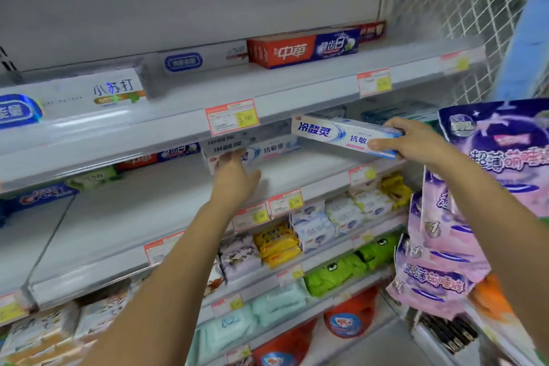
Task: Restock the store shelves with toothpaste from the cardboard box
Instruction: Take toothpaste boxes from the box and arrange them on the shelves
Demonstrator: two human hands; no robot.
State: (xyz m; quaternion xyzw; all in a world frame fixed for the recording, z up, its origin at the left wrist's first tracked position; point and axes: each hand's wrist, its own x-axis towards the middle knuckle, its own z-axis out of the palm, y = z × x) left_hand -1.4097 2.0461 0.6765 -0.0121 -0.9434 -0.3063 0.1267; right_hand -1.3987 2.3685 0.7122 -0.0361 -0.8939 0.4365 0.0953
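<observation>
Right hand grasps toothpaste box endwise, level for sliding in — left hand touches stack near shelf front edge, likely steadying; grip unclear.

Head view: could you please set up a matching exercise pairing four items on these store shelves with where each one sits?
1. red-and-blue toothpaste carton
2. white-and-blue toothpaste carton
3. yellow wrapped packs
4. purple plastic bags

A. hanging at the right edge
B. gripped by the right hand
C. on the top shelf
D. on the lower shelf, beneath the toothpaste

Pairs: 1-C, 2-B, 3-D, 4-A.
</observation>
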